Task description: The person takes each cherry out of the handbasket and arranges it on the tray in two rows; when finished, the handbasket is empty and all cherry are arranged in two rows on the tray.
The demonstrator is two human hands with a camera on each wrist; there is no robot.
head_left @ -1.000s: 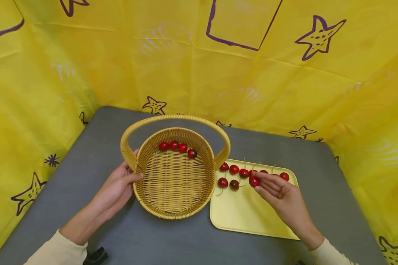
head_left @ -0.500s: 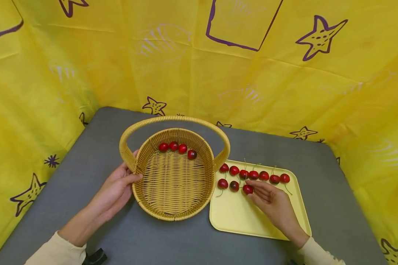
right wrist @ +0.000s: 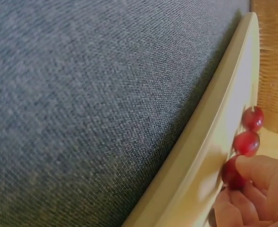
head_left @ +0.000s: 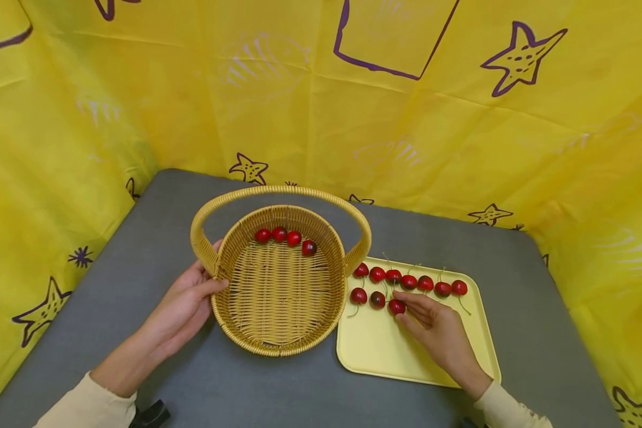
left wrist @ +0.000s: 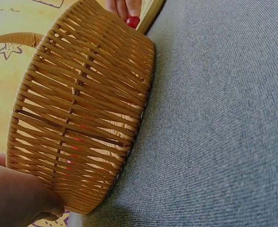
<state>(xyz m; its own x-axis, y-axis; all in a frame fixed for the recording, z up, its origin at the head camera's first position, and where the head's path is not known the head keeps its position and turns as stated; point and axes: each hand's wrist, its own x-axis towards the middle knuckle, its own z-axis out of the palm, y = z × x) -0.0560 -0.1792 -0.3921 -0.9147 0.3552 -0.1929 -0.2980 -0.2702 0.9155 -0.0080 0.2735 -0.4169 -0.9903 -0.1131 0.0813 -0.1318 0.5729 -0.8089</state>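
Observation:
My left hand (head_left: 184, 303) grips the left side of a round woven basket (head_left: 280, 297) near the base of its tall handle, thumb over the rim. Several red cherries (head_left: 294, 238) lie in a row against the basket's far inner wall. On the right, my right hand (head_left: 440, 333) pinches a cherry (head_left: 397, 307) between thumb and fingers, low over a pale yellow tray (head_left: 374, 353). In the right wrist view this pinched cherry (right wrist: 232, 172) is close behind two others. The left wrist view shows the basket's woven outer wall (left wrist: 82, 109).
A back row of several stemmed cherries (head_left: 425, 283) runs along the tray's far side. Two more, one bright red (head_left: 359, 296) and one darker (head_left: 377, 299), lie left of the pinched one. The tray's left edge borders the basket on the grey table (head_left: 257, 392); yellow cloth (head_left: 299, 119) hangs behind.
My right hand has moved left and down with the cherry, bringing it beside the two cherries of the front row. The back row shows fully now. My left hand keeps its hold on the basket.

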